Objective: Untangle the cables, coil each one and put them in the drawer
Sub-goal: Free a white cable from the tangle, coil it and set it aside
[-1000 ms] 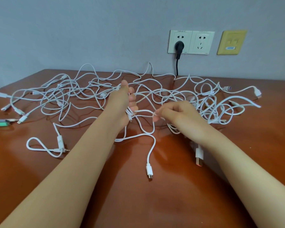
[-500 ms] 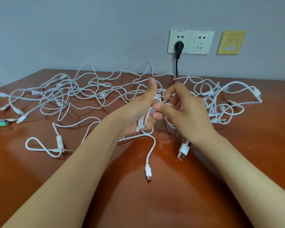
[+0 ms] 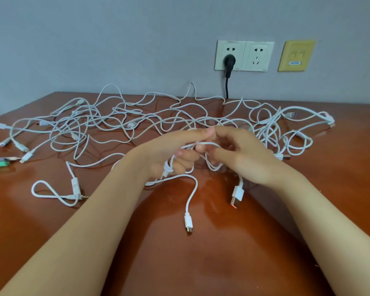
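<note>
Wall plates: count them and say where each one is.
3. A white socket with a black plug in it; a second white socket directly right of it; a yellow plate further right, set apart. None looks hidden.

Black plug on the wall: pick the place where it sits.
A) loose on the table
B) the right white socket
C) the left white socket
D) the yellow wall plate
C: the black plug is pushed into the left white socket, with its black cord hanging down behind the table edge, while the right white socket has nothing in it.
</note>
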Action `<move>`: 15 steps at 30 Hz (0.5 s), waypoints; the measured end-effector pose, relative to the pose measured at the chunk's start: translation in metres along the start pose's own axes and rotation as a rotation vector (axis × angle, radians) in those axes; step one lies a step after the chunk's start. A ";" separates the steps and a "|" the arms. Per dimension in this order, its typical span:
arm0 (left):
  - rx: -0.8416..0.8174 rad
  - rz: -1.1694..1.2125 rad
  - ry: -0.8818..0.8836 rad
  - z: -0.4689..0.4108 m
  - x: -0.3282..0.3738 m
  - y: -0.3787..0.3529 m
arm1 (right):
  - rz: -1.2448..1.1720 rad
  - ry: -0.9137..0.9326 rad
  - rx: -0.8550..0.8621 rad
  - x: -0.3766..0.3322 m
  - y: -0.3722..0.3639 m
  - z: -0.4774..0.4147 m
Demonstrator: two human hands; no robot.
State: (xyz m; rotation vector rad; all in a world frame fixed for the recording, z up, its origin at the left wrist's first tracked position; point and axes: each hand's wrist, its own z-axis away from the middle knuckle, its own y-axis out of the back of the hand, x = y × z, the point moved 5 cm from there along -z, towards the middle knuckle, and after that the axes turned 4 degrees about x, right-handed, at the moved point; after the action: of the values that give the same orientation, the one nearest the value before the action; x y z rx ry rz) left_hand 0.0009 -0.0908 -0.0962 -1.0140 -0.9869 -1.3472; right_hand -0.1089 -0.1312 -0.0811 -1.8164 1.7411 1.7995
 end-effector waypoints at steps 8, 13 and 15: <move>0.225 0.453 -0.104 -0.011 0.010 0.027 | 0.119 0.001 0.234 0.016 0.004 -0.006; 0.250 0.160 -0.063 -0.012 0.000 0.021 | 0.037 -0.044 0.260 0.012 0.004 -0.004; 0.202 0.113 -0.069 -0.013 0.000 0.009 | 0.030 -0.005 0.275 0.003 0.004 -0.003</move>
State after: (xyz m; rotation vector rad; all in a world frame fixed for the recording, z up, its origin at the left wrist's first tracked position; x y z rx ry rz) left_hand 0.0096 -0.1038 -0.0997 -0.9534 -1.0777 -1.1025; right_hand -0.1104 -0.1364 -0.0801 -1.6822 1.9122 1.4836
